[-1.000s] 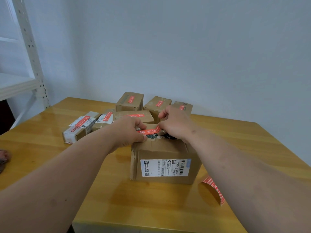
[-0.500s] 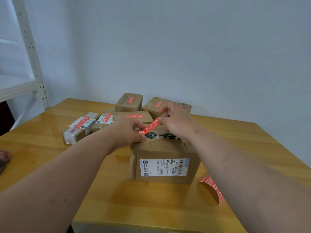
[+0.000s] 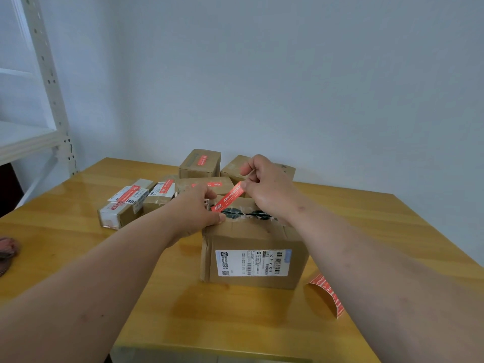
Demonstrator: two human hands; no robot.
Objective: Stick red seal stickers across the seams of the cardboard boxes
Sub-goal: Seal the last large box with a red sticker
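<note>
Centrally on the wooden table (image 3: 78,258) stands a cardboard box (image 3: 251,260) whose front carries a white shipping label (image 3: 252,262) with barcodes, a QR code and the characters "501E" among print too small to read. Both hands hold a red seal sticker (image 3: 228,197) with white lettering, illegible, slanted above the box's taped top seam. Right hand (image 3: 269,189) pinches its raised upper end between thumb and curled fingers; left hand (image 3: 195,212) pinches the lower end at the box top. Behind, five smaller boxes (image 3: 200,163) already bear red stickers. Right of the box lies a curled sticker strip (image 3: 328,294).
</note>
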